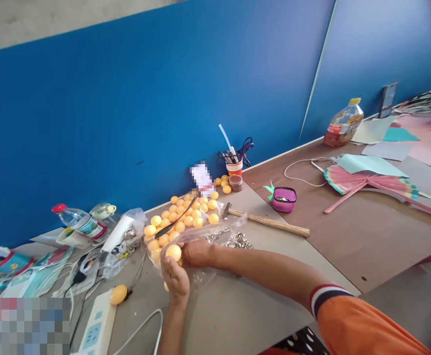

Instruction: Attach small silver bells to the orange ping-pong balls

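My left hand [177, 282] is closed round an orange ping-pong ball [173, 253], thumb against its near side. Just right of it, my right hand [197, 253] is curled in at the edge of a clear plastic bag [219, 231]; its fingertips are hidden. Many more orange balls [180, 227] lie grouped behind both hands, some under clear plastic. A thin dark strip [176, 219] lies across them. Small shiny metal pieces [239, 240] sit in the plastic beyond my right forearm. A hammer [270, 222] with a wooden handle rests behind that arm.
A power strip [97, 320] with one orange ball [118, 295] and cables lie at left. Bottles [84, 224] stand farther back. A cup of tools [234, 167], a purple pouch [284, 199], a pink paper fan [367, 180] and an oil bottle [344, 123] line the right.
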Action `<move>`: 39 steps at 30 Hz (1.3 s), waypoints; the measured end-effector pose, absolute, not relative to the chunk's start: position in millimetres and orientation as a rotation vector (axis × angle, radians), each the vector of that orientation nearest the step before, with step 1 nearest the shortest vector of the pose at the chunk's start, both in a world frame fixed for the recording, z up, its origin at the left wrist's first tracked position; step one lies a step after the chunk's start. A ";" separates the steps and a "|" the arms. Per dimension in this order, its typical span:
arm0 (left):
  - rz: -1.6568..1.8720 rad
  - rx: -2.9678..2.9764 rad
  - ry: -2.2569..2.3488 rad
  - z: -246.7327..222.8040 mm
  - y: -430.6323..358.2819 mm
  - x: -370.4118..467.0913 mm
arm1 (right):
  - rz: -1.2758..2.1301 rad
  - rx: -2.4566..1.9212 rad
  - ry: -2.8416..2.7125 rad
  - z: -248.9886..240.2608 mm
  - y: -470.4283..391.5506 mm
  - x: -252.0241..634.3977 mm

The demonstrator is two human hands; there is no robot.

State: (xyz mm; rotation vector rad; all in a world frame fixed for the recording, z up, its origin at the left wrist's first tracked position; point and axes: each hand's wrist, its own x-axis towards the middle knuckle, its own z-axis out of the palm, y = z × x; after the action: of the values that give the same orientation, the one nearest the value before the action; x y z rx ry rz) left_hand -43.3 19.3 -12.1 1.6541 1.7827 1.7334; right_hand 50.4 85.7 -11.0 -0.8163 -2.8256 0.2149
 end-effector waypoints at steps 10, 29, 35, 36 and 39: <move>1.798 1.619 1.692 2.8 13.5 -30.1 | 0.083 -0.754 -2.838 7.2 58.1 143.0; 1.509 1.828 1.587 -11.0 8.0 -18.7 | 0.278 -0.728 -2.659 30.9 36.0 210.9; 1.533 1.814 1.611 -11.9 10.3 -18.1 | 0.224 -0.931 -2.690 19.8 44.9 168.7; 1.532 1.815 1.612 -11.5 10.4 -17.9 | 0.187 -0.989 -2.694 18.9 47.4 162.5; 1.495 1.813 1.594 -9.7 9.5 -16.3 | 0.124 -1.140 -2.721 18.2 53.5 149.1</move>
State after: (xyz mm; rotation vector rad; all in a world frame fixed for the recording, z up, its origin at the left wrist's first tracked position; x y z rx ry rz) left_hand -16.3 9.5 -9.7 1.8130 1.5942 1.4955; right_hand 149.1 53.5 18.2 -1.1402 -2.7211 0.1243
